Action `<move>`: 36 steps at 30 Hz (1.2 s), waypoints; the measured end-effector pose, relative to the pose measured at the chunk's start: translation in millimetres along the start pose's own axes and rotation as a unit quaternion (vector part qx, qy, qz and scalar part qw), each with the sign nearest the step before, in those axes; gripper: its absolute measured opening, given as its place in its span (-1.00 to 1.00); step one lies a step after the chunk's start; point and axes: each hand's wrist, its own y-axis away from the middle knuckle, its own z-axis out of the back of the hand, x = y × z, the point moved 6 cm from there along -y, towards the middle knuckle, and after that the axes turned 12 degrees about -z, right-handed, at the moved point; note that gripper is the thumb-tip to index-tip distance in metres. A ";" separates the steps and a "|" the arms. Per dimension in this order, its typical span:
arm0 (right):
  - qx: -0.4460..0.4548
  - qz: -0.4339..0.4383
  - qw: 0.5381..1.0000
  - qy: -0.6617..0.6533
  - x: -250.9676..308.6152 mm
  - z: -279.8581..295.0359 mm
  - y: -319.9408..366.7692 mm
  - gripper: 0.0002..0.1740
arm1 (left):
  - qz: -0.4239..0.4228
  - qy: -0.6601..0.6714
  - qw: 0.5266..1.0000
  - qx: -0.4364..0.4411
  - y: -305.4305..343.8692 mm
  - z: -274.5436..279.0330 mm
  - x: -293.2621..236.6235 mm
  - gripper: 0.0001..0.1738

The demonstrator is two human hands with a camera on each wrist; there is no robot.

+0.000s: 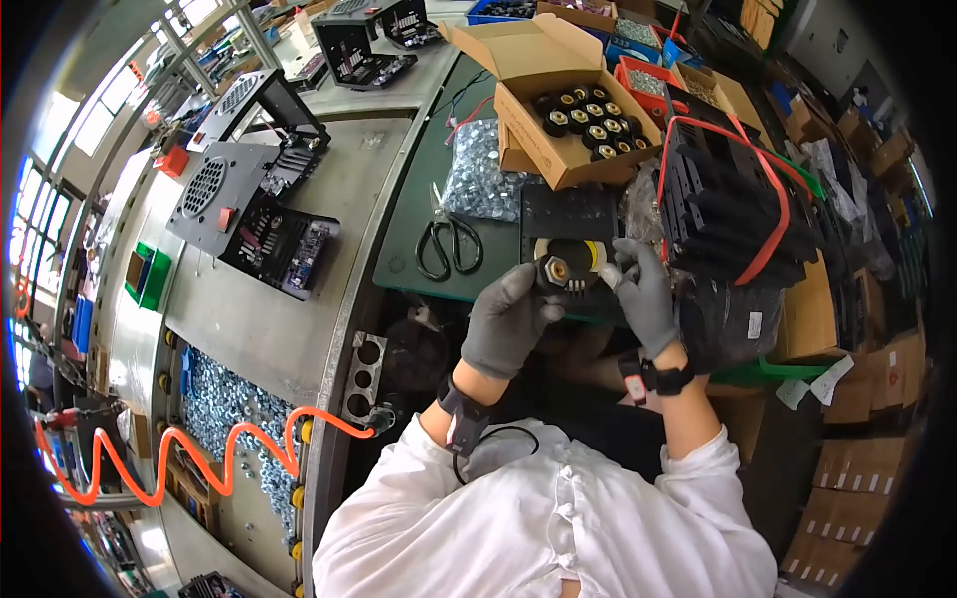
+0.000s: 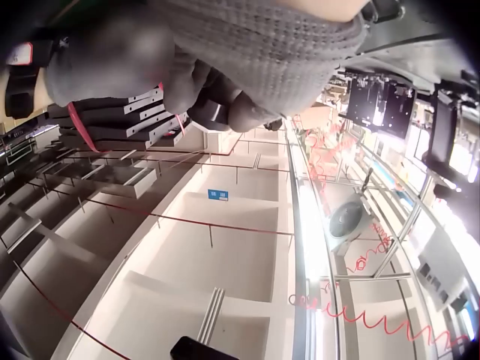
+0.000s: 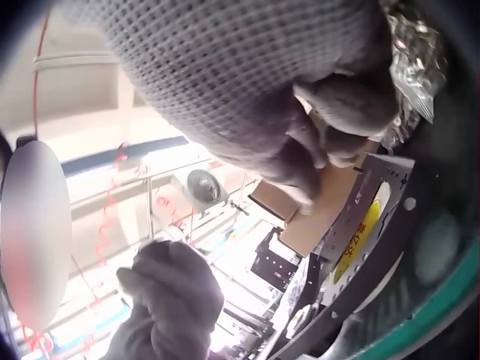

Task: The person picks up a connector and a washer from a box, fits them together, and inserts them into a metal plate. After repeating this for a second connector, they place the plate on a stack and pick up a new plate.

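Gripped in my gloved left hand [image 1: 503, 321] is a round black part [image 1: 554, 271] with a brass nut at its centre. My gloved right hand [image 1: 646, 301] is just right of it, apart, with bent fingers; whether they pinch something small cannot be made out. Beyond both hands lies a black metal panel [image 1: 566, 211], a pale ring with a yellow mark at its near end. In the right wrist view, the right hand's glove [image 3: 240, 90] hangs over the panel's yellow label [image 3: 358, 241]. Part of the left glove [image 2: 262, 56] fills the top of the left wrist view.
An open carton [image 1: 538, 130] holds several similar black parts. Left of it are a bag of small metal pieces [image 1: 480, 169] and scissors [image 1: 449, 247]. Black panels tied with red straps [image 1: 733, 199] stand at the right. Black metal housings [image 1: 224, 194] sit on the line at left.
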 end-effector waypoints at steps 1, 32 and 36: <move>-0.007 0.052 0.998 -0.043 26.9 -0.6 8.9 -0.49 | -0.010 -0.055 0.998 -0.008 -0.9 3.1 1.6 -0.56; 0.036 0.029 0.992 -0.118 57.5 2.6 32.7 -0.73 | 0.036 0.022 0.999 -0.001 -2.6 0.9 32.2 -0.60; -0.053 0.063 0.990 -0.116 40.5 14.1 35.9 -0.80 | 0.048 0.036 0.998 -0.004 0.2 3.6 30.2 -0.59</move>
